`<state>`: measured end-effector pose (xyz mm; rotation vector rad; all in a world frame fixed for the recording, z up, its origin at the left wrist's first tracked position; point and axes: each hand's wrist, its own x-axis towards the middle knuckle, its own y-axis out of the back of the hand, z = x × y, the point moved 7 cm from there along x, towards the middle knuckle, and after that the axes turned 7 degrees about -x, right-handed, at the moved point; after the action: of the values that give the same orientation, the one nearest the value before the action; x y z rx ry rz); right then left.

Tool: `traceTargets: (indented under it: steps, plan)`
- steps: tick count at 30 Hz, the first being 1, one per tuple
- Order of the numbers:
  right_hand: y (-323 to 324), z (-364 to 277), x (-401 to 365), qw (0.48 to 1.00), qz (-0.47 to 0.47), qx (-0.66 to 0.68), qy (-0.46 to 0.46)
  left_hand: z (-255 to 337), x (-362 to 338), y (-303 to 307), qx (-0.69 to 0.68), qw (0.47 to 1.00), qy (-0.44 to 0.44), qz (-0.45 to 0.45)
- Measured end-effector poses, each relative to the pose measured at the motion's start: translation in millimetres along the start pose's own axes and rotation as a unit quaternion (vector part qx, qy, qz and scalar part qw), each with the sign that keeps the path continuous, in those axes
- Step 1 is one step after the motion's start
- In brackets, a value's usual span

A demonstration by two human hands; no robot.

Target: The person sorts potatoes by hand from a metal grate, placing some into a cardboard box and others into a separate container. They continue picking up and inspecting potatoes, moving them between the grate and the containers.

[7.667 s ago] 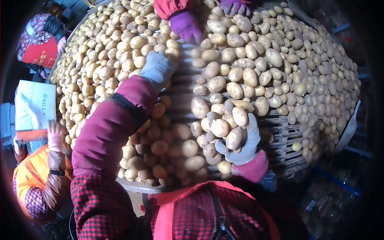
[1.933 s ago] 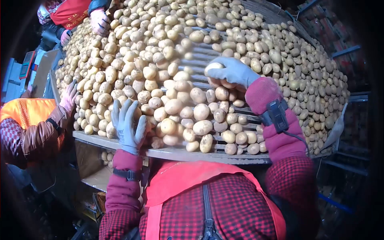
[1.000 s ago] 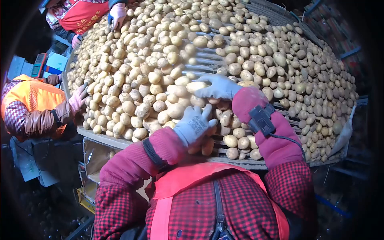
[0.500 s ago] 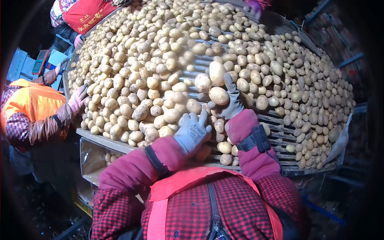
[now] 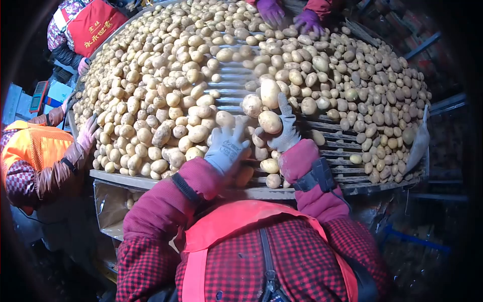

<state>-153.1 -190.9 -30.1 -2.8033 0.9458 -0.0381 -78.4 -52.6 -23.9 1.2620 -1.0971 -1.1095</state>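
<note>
My left hand [image 5: 226, 149], in a pale grey-blue glove, lies over the potatoes near the front edge with its fingers apart. Its fingertips come near a pale potato [image 5: 225, 119]. In a darker grey glove, my right hand [image 5: 288, 132] curls around a yellowish potato [image 5: 270, 122], its index finger stretched forward. Two more potatoes rest just beyond it: an upright oval potato [image 5: 270, 94] and a rounder brownish potato [image 5: 252, 105]. Beneath my left palm a shaded potato [image 5: 244, 175] is partly hidden.
Potatoes cover most of the slatted table [image 5: 338, 152]; metal slats show in the middle and at right. A person in an orange vest [image 5: 43, 146] stands at left, another with a red apron [image 5: 95, 27] at upper left. Across the table, purple-gloved hands [image 5: 308, 21] touch potatoes.
The view has shifted and tilted. My left hand has reached a little forward. At the far side, another person's purple-gloved hands have come down onto the potatoes. My right hand keeps its potato.
</note>
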Motion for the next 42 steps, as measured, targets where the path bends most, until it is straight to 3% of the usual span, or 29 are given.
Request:
traceTargets:
  steps: [2, 4, 5, 6, 7, 8, 9, 10, 12, 14, 15, 17, 18, 20, 22, 24, 26, 27, 30, 31, 34, 36, 37, 38, 42]
  plan:
    - [4.6, 14.2, 8.2, 0.999, 0.005, -0.048, 0.020, -2.8, 1.0, -0.5, -0.032, 0.998, 0.014, -0.061]
    - [5.6, 25.6, 6.8, 0.999, 0.005, -0.034, 0.010, -10.1, -11.9, 25.6, -0.133, 0.990, 0.014, 0.040]
    - [5.3, 31.0, 7.6, 0.999, -0.002, 0.036, -0.030, -15.4, -19.7, 37.8, -0.182, 0.979, 0.013, 0.091]
    - [4.9, 36.0, 7.9, 0.992, -0.004, 0.106, -0.070, -27.5, -28.0, 42.0, -0.355, 0.924, 0.064, 0.130]
    - [-12.5, 13.0, 0.0, 0.977, -0.025, 0.186, -0.097, -39.7, -38.6, 41.5, -0.513, 0.834, 0.114, 0.167]
    - [-29.8, -10.2, -8.5, 0.956, -0.041, 0.262, -0.128, -53.0, -51.4, 38.9, -0.652, 0.713, 0.161, 0.199]
    - [-45.7, -20.4, -14.4, 0.939, -0.067, 0.299, -0.156, -59.6, -64.1, 30.3, -0.816, 0.523, 0.216, 0.121]
    - [-61.9, -22.7, -19.0, 0.928, -0.089, 0.314, -0.177, -72.1, -70.4, 18.2, -0.889, 0.411, 0.112, 0.167]
    - [-98.3, -28.5, -29.6, 0.911, -0.148, 0.322, -0.209, -78.6, -103.1, 25.0, -0.925, 0.272, 0.139, 0.227]
    - [-136.8, -26.9, -36.9, 0.890, -0.205, 0.323, -0.247, -89.2, -133.5, 22.4, -0.921, 0.217, 0.157, 0.284]
    - [-159.0, -25.1, -41.0, 0.878, -0.234, 0.321, -0.267, -87.0, -147.2, 25.2, -0.939, 0.174, 0.119, 0.273]
    - [-202.3, -23.0, -47.3, 0.858, -0.285, 0.309, -0.297, -95.0, -178.6, 23.4, -0.939, 0.158, 0.053, 0.302]
    - [-225.0, -22.7, -52.8, 0.844, -0.314, 0.303, -0.313, -106.6, -196.6, 10.3, -0.920, 0.186, 0.028, 0.342]
    - [-270.1, -17.2, -61.9, 0.819, -0.366, 0.281, -0.340, -115.0, -240.2, 4.6, -0.871, 0.219, 0.090, 0.431]
    - [-310.4, -8.5, -76.8, 0.801, -0.407, 0.245, -0.364, -108.7, -284.8, 11.8, -0.793, 0.206, 0.255, 0.514]
    - [-329.1, 18.1, -90.4, 0.824, -0.353, 0.133, -0.423, -113.0, -325.2, -14.6, -0.758, 0.184, 0.291, 0.554]
    - [-361.0, 34.3, -106.1, 0.784, -0.408, 0.147, -0.445, -112.0, -363.1, -31.0, -0.742, 0.161, 0.329, 0.562]
    - [-370.3, 54.0, -110.9, 0.752, -0.448, 0.146, -0.461, -113.4, -380.0, -37.7, -0.703, 0.164, 0.359, 0.591]
    - [-398.1, 75.7, -125.4, 0.766, -0.424, 0.106, -0.472, -118.6, -424.5, -74.9, -0.605, 0.182, 0.440, 0.638]
    - [-404.1, 80.9, -126.7, 0.780, -0.421, 0.089, -0.455, -117.8, -431.9, -84.0, -0.609, 0.123, 0.416, 0.664]
    - [-416.2, 97.5, -126.6, 0.784, -0.417, 0.082, -0.454, -110.0, -441.2, -84.2, -0.567, 0.292, 0.478, 0.605]
    - [-420.1, 114.1, -120.7, 0.779, -0.454, 0.085, -0.423, -110.3, -439.3, -89.0, -0.633, 0.192, 0.431, 0.614]
    - [-421.1, 115.1, -123.8, 0.755, -0.448, 0.128, -0.462, -108.7, -437.6, -89.4, -0.654, 0.138, 0.421, 0.613]
    - [-422.9, 108.7, -125.3, 0.766, -0.442, 0.114, -0.453, -105.7, -434.9, -88.7, -0.673, 0.083, 0.410, 0.610]
    - [-426.1, 75.2, -131.3, 0.783, -0.433, 0.081, -0.439, -100.3, -434.1, -75.6, -0.649, 0.044, 0.463, 0.603]
